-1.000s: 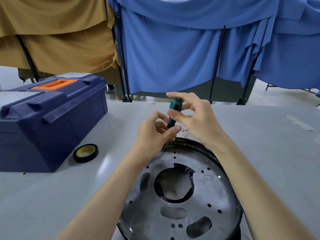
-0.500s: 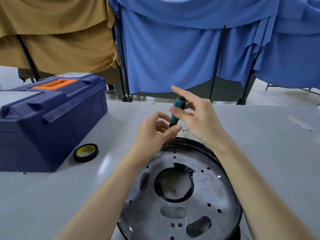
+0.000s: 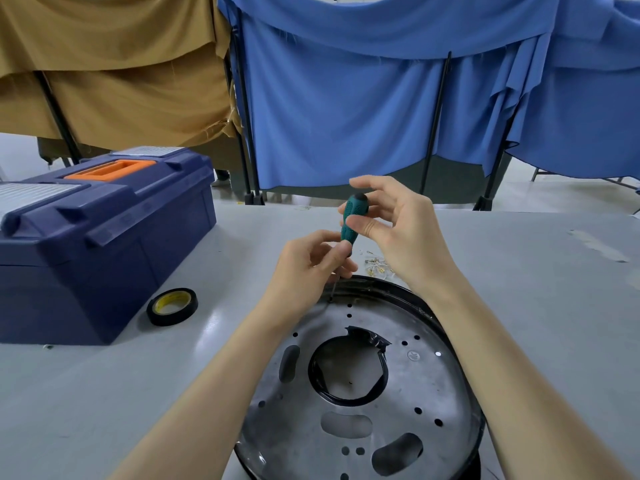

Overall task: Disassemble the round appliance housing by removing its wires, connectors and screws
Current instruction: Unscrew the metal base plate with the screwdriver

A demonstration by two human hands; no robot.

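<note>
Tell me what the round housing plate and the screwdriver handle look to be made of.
Round housing plate: likely sheet metal, dull grey and smudged, with punched holes and slots. Screwdriver handle: probably rubbery plastic, matte teal with dotted grip texture and black cap.

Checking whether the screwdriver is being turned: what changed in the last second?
The right hand lifted its index finger off the top of the screwdriver handle and spread its fingers; thumb and a fingertip pinch the handle's side. The left hand still pinches the shaft, tip at the same far-rim spot on the round housing. The toolbox and tape roll stayed put.
</note>
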